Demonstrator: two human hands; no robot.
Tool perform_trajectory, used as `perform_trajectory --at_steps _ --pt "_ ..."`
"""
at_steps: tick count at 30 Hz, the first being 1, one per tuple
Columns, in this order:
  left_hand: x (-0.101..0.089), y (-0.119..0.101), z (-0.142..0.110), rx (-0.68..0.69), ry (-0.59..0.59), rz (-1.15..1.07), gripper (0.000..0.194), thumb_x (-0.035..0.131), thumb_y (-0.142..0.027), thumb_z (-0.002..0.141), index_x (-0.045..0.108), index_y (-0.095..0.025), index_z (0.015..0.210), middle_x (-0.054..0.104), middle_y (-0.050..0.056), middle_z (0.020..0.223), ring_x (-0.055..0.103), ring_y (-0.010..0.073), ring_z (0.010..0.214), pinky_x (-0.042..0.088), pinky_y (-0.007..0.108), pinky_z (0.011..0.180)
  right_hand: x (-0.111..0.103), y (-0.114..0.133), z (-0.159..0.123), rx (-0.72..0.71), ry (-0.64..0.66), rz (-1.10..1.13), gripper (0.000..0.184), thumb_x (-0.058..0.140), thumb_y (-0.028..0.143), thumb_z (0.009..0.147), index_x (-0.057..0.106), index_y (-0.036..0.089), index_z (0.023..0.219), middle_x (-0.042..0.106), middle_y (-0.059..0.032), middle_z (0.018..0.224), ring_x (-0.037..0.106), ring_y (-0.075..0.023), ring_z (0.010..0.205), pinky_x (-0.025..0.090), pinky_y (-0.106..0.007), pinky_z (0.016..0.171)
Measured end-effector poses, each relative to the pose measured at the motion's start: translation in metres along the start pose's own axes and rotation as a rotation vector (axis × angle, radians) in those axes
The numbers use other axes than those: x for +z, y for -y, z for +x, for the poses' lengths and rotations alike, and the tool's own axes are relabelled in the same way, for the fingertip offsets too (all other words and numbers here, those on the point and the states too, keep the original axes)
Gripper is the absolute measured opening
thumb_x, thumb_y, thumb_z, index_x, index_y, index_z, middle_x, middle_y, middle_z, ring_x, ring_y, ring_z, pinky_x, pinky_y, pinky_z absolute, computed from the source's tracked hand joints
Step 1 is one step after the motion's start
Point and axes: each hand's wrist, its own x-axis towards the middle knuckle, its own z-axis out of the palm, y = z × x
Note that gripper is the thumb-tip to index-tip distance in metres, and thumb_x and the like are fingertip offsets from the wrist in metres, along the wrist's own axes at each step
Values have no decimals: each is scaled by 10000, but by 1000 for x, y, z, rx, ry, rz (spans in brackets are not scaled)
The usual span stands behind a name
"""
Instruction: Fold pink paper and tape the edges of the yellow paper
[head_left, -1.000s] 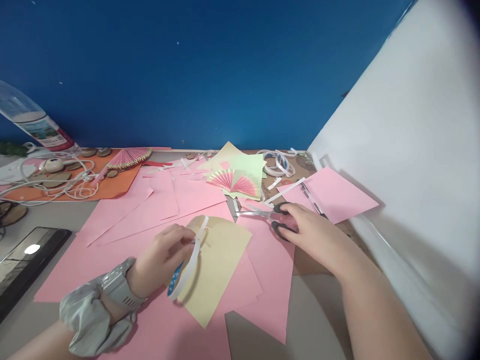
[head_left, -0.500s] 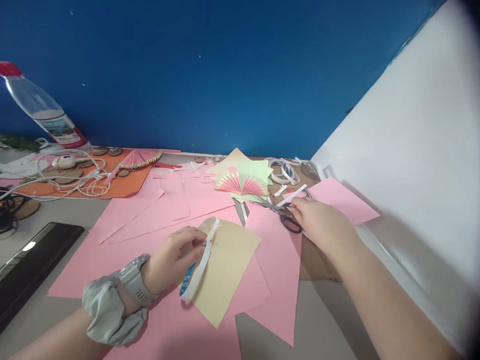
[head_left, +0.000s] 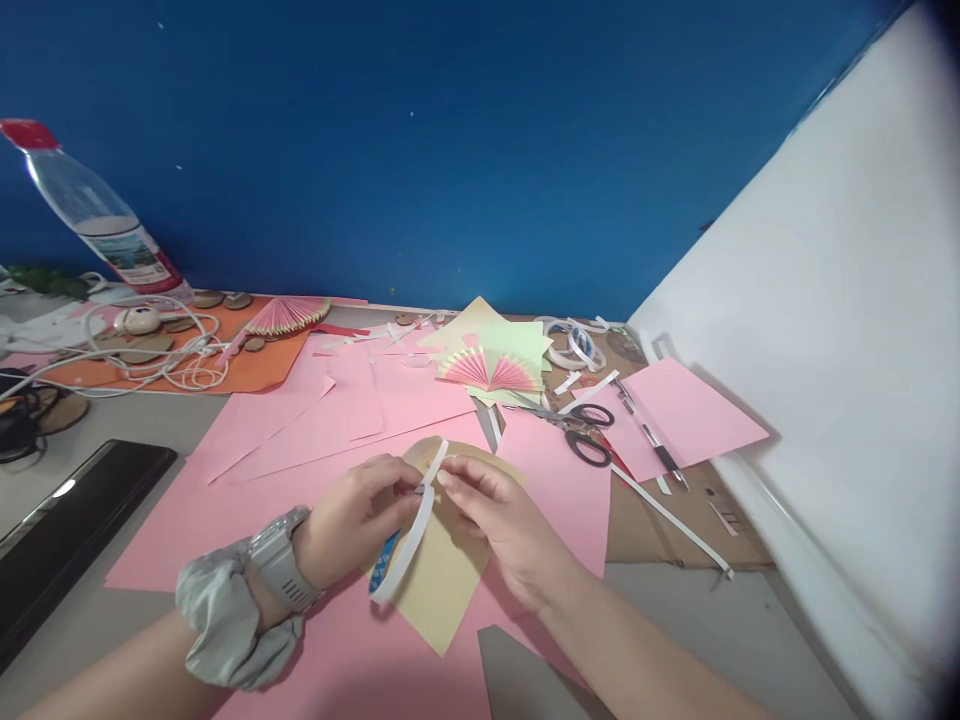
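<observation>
My left hand (head_left: 367, 515) pinches a white strip of double-sided tape (head_left: 414, 540) that curls down in a loop, with blue print showing on its inner side. Just right of the strip's upper part, my right hand (head_left: 502, 520) has thumb and fingers closed together; what lies between the fingertips is hidden. Beneath both hands is a sheet of yellow paper (head_left: 442, 610), resting on large pink paper (head_left: 292, 530). Black-handled scissors (head_left: 589, 448) lie beyond my right hand.
A pen (head_left: 652, 440) rests on pink paper at the right. Pleated fans (head_left: 487, 370), tape rolls (head_left: 574, 345) and scraps line the back by the blue wall. To the left are a bottle (head_left: 124, 240), white cables (head_left: 187, 365) and a long black object (head_left: 82, 540).
My right hand has left the scissors lying and moved left and nearer, to the strip in my left hand. The left hand keeps its hold on the tape.
</observation>
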Motion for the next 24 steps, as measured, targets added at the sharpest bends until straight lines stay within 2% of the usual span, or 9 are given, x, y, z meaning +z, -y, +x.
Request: perform_trajectory --at_steps 3,6,13,18,24 --pt "0 -1 0 16 -3 23 108 496 -175 830 601 -166 856 610 37 807 547 151 751 445 278 705 5 -5 5 -6 43 209 199 653 382 766 612 190 799 500 11 775 366 -69 616 240 -170 486" --pt "0 -1 1 20 -1 23 100 491 -162 830 591 -168 838 607 31 796 544 146 741 442 274 694 5 -9 7 -37 67 318 186 674 355 756 600 184 744 428 24 726 295 -65 576 208 -176 470" --pt "0 -2 2 17 11 38 104 491 -153 830 592 -168 847 612 27 810 550 142 740 440 271 695 3 -7 7 -69 68 342 180 661 370 773 623 195 756 348 36 686 236 -71 570 190 -176 463" --pt "1 -1 3 23 12 45 111 474 -181 847 583 -166 845 606 25 801 546 138 719 438 271 679 1 -7 7 -36 39 337 174 671 375 758 644 208 799 361 39 697 230 -66 564 190 -169 457" --pt "0 -5 3 32 33 75 119 470 -196 844 583 -166 827 602 27 781 537 141 709 436 270 672 -2 -4 7 32 -17 382 233 720 400 693 615 204 764 322 60 639 218 -60 528 184 -174 438"
